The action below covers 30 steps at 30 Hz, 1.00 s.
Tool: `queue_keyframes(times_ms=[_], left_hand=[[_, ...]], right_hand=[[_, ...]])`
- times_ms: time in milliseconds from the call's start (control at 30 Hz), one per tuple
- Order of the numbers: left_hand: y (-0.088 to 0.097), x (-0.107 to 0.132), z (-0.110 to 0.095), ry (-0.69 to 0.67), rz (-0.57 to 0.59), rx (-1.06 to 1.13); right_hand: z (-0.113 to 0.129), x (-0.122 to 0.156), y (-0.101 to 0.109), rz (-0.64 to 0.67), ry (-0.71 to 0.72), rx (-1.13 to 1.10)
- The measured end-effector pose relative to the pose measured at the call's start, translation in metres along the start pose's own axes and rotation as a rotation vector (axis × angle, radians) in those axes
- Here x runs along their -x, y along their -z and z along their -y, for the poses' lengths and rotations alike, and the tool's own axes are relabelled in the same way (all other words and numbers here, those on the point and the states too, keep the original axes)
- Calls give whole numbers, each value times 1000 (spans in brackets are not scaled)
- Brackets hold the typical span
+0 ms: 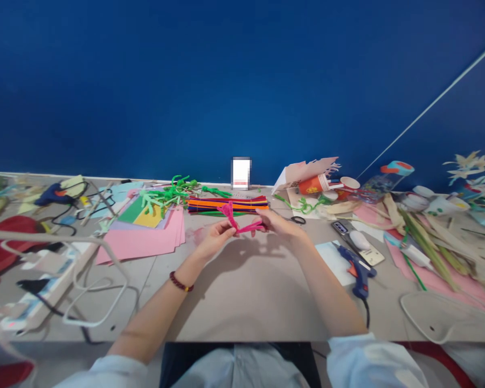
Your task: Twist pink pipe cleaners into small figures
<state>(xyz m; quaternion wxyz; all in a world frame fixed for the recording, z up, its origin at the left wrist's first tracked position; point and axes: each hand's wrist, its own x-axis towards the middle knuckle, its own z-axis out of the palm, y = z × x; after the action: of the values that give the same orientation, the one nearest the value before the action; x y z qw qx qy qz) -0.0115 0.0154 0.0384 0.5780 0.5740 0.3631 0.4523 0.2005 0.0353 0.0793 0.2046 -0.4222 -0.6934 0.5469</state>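
A bright pink pipe cleaner [248, 228], bent into a V with a fuzzy bunched end, is held between my two hands above the table. My left hand [216, 237] pinches it near the bend. At its right end, the fingers of my right hand [272, 223] are closed on it. Just behind my hands lies a bundle of coloured pipe cleaners [202, 205] in red, orange, purple and green. Green pipe cleaner shapes [173, 189] are heaped to the left of that bundle.
Coloured paper sheets [141, 242] and a white power strip [52, 285] with cables lie left. Rightward are a blue glue gun [360, 272], a phone [340, 228], a white mouse [359, 240], paper cups [313, 185] and dried husks [432, 242]. A lit screen [241, 172] stands at the wall.
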Motion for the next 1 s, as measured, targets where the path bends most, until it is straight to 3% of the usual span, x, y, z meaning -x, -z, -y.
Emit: queue_keyframes(times_ms=[100, 200, 367, 467, 533, 700, 867, 1000], left_hand=[[-3, 4, -1, -26, 154, -55], [-4, 4, 0, -104, 252, -273], [0, 0, 7, -301, 102, -702], [2, -2, 11, -325, 22, -777], [1, -2, 13, -300, -25, -797], [-3, -6, 25, -182, -156, -564], [-4, -8, 26, -27, -255, -130], [-5, -8, 22, -5, -265, -33]], right_hand=[[5, 5, 2, 8, 6, 71], [10, 8, -3, -37, 37, 237], [13, 6, -17, -306, 5, 451], [19, 3, -27, -444, 4, 532], [23, 2, -34, -464, 22, 545], [27, 2, -51, -378, 144, 562], [21, 4, -59, -253, 108, 626], [15, 1, -56, -218, 97, 412]])
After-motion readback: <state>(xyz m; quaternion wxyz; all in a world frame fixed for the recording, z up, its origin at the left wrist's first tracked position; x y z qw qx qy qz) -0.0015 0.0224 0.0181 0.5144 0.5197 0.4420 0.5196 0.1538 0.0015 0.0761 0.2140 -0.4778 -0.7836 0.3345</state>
